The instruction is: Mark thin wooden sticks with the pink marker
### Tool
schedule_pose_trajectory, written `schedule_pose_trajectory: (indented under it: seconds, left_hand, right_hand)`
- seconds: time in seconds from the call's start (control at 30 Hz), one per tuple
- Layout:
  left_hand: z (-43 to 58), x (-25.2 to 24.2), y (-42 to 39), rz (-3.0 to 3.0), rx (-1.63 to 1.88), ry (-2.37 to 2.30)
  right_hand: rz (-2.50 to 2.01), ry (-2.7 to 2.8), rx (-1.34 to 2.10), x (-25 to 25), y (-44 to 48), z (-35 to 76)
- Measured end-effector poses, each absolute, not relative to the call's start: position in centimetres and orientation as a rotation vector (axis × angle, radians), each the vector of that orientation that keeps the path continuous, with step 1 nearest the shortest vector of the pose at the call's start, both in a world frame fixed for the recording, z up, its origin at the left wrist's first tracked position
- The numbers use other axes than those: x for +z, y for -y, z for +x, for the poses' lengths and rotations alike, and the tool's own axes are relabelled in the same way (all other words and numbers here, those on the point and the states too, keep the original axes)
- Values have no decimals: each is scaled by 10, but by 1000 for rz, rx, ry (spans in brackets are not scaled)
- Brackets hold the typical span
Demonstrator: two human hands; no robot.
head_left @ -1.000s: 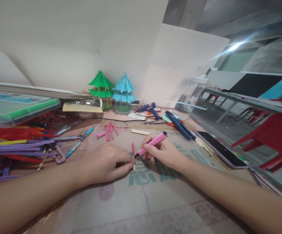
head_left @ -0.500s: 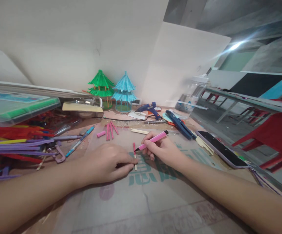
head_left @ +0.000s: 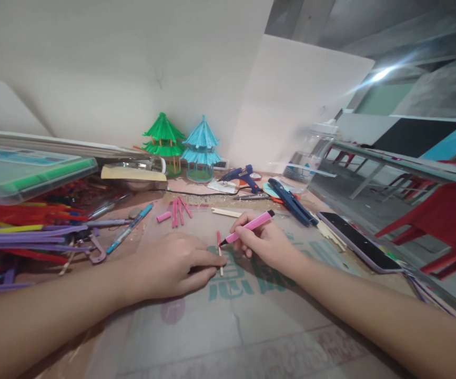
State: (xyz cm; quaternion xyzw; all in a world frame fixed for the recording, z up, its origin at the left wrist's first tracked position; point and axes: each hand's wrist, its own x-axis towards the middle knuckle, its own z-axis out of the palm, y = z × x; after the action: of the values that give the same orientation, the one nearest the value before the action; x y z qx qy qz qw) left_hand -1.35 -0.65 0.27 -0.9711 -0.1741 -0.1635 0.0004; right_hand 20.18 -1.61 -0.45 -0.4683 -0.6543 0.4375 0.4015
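My left hand (head_left: 172, 266) rests on the cardboard sheet (head_left: 220, 326) and pinches the near end of a thin wooden stick (head_left: 220, 251), pink along most of its length and bare at the near end. In my right hand (head_left: 265, 245) is a pink marker (head_left: 247, 227), gripped like a pen, its dark tip touching the stick's upper half. Several fully pink sticks (head_left: 178, 210) lie farther back on the sheet, and a bare wooden stick (head_left: 226, 212) lies to their right.
Green (head_left: 163, 141) and blue (head_left: 201, 148) pagoda models stand at the back wall. A blue glue gun (head_left: 240, 178), blue cutters (head_left: 291, 202) and a phone (head_left: 356, 241) lie to the right. Pipe cleaners (head_left: 22, 231), a blue pen (head_left: 130, 228) and plastic boxes (head_left: 26, 173) crowd the left.
The marker tip has slid a little along the stick, away from my left fingers, and the stick has shifted slightly right. My left hand has stayed in place.
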Motion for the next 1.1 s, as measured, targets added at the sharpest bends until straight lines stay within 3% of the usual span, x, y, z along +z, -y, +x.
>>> schedule_pose_trajectory:
  seconds: [0.3,0.6,1.1]
  left_hand:
    - [-11,6,9,-3014,-472,524]
    - [-16,-6,8,-3023,-635,438]
    - [-14,2,9,-3114,-554,522]
  right_hand:
    - [-1188,1697,992,-4,14,202]
    - [-1199,1683,1001,-5,14,202]
    - [-1160,1687,1113,-4,15,203]
